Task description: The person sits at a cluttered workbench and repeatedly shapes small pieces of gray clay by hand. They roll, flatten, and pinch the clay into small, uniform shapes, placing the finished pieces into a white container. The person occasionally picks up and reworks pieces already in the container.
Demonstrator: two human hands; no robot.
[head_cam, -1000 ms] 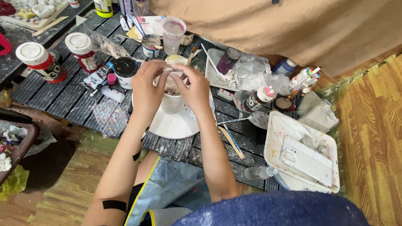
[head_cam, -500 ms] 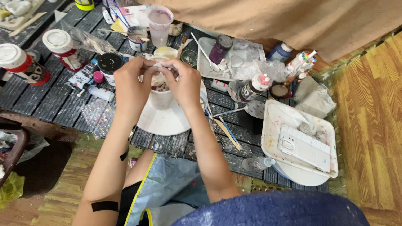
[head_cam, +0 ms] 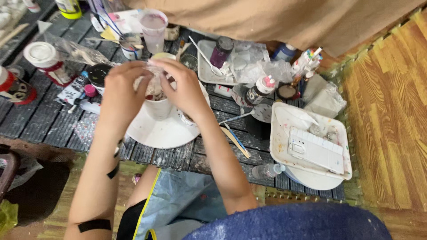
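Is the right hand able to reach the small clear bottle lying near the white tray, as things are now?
Probably yes. The small clear bottle lies beside the right forearm with nothing over it, but the right hand is busy at the white cup.

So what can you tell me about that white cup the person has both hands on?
The white cup stands upright on a round white plate on the dark slatted table. It looks like plain plastic or paper, with smooth walls. The left hand and right hand meet over its mouth, working something clear and crinkly there, so the rim is mostly hidden. Dark and reddish bits show inside.
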